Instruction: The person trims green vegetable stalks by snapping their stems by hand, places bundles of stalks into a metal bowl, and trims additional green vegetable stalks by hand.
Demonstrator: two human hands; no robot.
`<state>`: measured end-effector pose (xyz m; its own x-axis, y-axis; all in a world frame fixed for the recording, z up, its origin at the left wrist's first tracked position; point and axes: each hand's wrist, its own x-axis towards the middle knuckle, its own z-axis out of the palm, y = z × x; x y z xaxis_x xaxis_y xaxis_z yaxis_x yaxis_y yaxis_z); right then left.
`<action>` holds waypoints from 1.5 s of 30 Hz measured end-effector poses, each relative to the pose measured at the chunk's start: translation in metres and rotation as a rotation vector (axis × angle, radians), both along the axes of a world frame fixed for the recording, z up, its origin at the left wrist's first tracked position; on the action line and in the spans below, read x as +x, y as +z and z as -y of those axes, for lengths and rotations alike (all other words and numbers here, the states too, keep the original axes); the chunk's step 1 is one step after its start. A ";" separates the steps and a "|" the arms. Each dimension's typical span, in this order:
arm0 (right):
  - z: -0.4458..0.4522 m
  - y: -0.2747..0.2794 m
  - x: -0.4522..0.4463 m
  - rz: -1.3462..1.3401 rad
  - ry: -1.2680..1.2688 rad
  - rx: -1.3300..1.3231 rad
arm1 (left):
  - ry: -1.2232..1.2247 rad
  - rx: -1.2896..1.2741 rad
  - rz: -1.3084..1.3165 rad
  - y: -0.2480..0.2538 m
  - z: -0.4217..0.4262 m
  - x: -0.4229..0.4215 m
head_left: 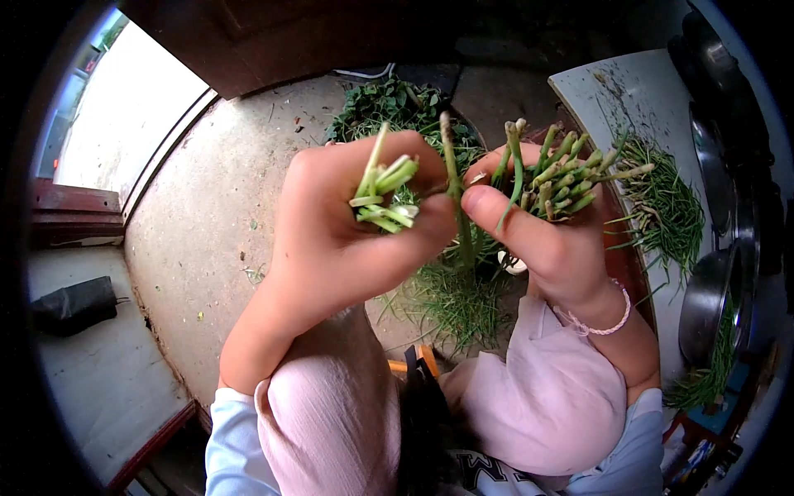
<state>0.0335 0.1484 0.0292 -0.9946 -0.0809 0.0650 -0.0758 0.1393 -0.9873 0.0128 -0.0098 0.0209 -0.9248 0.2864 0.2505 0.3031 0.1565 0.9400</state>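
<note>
Several pale green cut stem pieces point(387, 192) poke out of my left hand point(339, 223), whose fingers are curled around them. My right hand point(550, 219) grips a bunch of green stalks point(566, 174), their brownish ends pointing up and right. Between the hands stands one upright stalk point(451, 161) with a brown tip, touched by fingertips of both hands. The lower part of the bunch is mostly hidden behind my hands. Thin green leaves point(463, 310) show below them.
A leafy green pile point(389, 112) lies on the floor point(198, 207) ahead. More long greens point(662, 202) rest on the white table point(628, 91) at right, beside metal bowls point(707, 306). A black object point(76, 306) sits on a pale surface at left.
</note>
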 end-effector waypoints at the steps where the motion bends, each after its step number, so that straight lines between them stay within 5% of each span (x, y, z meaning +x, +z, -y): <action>1: -0.001 -0.002 0.000 -0.025 0.031 -0.002 | -0.079 0.003 0.015 0.001 0.001 -0.002; 6: -0.004 -0.010 -0.001 -0.130 0.076 0.029 | -0.230 0.042 0.152 0.000 0.003 -0.003; 13: -0.010 -0.008 -0.014 -0.018 -0.198 -0.059 | -0.325 -0.096 0.012 -0.007 0.003 -0.002; 16: -0.018 -0.019 -0.024 0.020 -0.285 -0.061 | -0.363 0.065 0.088 -0.012 0.005 -0.003; 19: -0.026 -0.030 -0.025 -0.055 -0.162 0.175 | -0.290 0.160 0.162 -0.011 0.007 -0.005; 24: -0.020 -0.008 -0.009 0.012 -0.129 0.027 | -0.185 0.267 0.170 -0.011 0.004 -0.004; 27: -0.014 -0.012 0.000 -0.035 0.136 -0.104 | -0.154 0.244 0.125 -0.011 0.003 -0.005; 29: -0.007 -0.005 0.003 -0.139 0.185 0.041 | -0.092 0.173 0.067 -0.012 0.003 -0.005; 30: 0.000 0.001 0.005 0.082 0.187 -0.211 | -0.069 0.149 0.048 -0.012 0.003 -0.005; 37: 0.003 -0.002 0.007 0.176 0.091 -0.122 | 0.223 0.022 -0.268 -0.011 0.001 -0.009; 45: -0.002 0.008 0.011 0.244 0.174 -0.099 | 0.361 -0.003 -0.137 -0.030 0.009 -0.033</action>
